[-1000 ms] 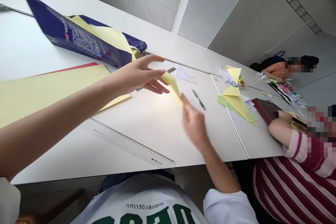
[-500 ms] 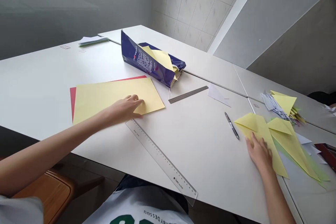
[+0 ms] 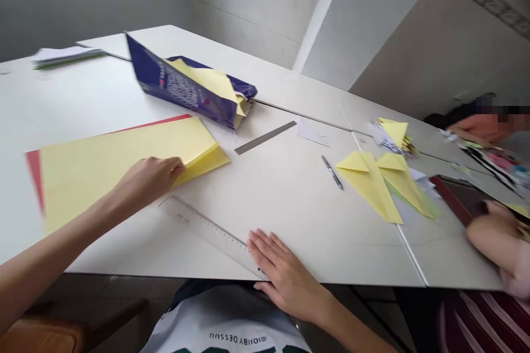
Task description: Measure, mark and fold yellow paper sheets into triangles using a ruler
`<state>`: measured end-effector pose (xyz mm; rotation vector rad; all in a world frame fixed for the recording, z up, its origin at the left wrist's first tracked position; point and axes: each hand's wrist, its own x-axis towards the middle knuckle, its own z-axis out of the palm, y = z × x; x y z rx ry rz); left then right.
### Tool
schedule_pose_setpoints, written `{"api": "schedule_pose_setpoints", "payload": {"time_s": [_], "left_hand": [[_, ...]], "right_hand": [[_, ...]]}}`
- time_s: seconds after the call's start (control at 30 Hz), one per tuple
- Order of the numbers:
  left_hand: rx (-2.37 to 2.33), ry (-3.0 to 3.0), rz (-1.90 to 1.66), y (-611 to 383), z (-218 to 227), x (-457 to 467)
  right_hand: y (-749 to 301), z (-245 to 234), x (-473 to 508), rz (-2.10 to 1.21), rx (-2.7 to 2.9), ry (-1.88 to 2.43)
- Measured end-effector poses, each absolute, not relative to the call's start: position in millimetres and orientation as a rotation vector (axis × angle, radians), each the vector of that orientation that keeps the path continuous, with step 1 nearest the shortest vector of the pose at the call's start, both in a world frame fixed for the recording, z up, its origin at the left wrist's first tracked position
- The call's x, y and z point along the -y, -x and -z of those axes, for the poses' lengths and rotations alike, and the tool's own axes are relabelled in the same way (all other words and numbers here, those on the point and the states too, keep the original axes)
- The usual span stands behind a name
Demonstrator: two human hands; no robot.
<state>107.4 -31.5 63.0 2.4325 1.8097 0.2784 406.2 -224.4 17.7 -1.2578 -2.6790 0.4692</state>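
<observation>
- Your left hand (image 3: 151, 176) lies narrow, fingers together, holding nothing, on the yellow paper sheet (image 3: 120, 160) beside its folded-over edge.
- That sheet sits on a red sheet (image 3: 33, 176).
- Your right hand (image 3: 285, 292) lies wide open, fingertips touching the clear ruler (image 3: 202, 229) on the counter (image 3: 314, 237).
- Farther off: a pen (image 3: 332, 172), folded yellow paper (image 3: 368, 182), a blue bag (image 3: 182, 88).

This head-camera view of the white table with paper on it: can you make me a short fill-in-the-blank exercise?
The left hand rests on a pale yellow paper sheet lying over a ____ sheet. The right hand lies on the end of a long transparent plastic ____. The dark blue printed bag has ____ paper sticking out of it.

Missing words: red; ruler; yellow.
</observation>
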Motion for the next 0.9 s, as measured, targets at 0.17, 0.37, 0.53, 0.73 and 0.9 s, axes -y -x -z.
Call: {"api": "schedule_pose_setpoints", "payload": {"time_s": [0.17,0.37,0.53,0.73,0.9], "left_hand": [[-1.836,-2.468,-0.239,-113,-67,30],[-1.544,-2.579,-0.393,-139,-54,65],[-0.914,-2.675,-0.454,-203,-23,146],[-0.633,-2.599,-0.567,-258,-10,208],[-0.486,-2.586,-0.588,-247,-22,202]], "right_hand": [[-435,-33,240,-0.541,2.545,1.253],[-482,-58,254,-0.630,1.996,1.402],[-503,-67,222,-0.226,1.780,1.475],[-500,-36,168,-0.120,2.141,1.418],[-505,1,163,0.004,2.233,1.471]]}}
